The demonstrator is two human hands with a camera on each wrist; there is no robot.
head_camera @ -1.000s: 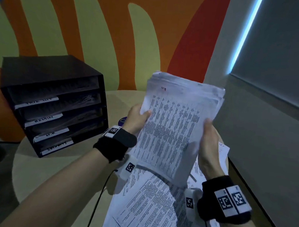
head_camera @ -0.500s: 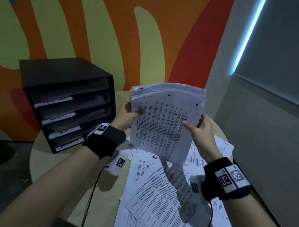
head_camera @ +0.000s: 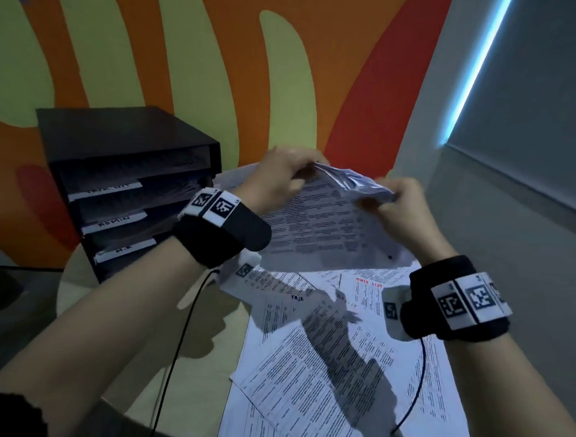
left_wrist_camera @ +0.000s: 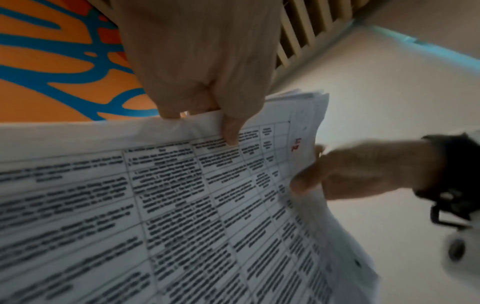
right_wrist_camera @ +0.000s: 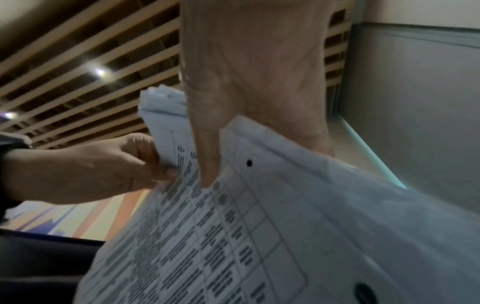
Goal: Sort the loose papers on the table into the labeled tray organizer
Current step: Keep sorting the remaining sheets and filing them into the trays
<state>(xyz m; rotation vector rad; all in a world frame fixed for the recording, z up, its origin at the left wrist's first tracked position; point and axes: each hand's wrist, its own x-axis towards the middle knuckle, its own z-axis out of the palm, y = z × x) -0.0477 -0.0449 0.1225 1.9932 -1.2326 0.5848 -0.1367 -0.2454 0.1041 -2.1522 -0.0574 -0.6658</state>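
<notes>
At the left of the head view, the black tray organizer [head_camera: 129, 185] is sitting on the round table [head_camera: 117, 326], its white shelf labels too blurred to be read with confidence. Right of it, in the upper centre, the left hand [head_camera: 278, 181] is pinching the top edge of a stack of papers [head_camera: 326, 226], thumb on the printed face and fingers curled behind; the left wrist view is showing the same grip [left_wrist_camera: 197, 82]. Further right, the right hand [head_camera: 402, 210] is gripping the stack's opposite upper corner, thumb lying across the sheet [right_wrist_camera: 249, 78]. The stack is hanging tilted above the table, clear of it. Below, loose papers [head_camera: 339, 369] are lying overlapped across the lower centre, red handwriting on one reading roughly "TASK LIST". Bare tabletop is showing between the organizer and these sheets, while the grey wall [head_camera: 509, 261] is closing in at the right edge
</notes>
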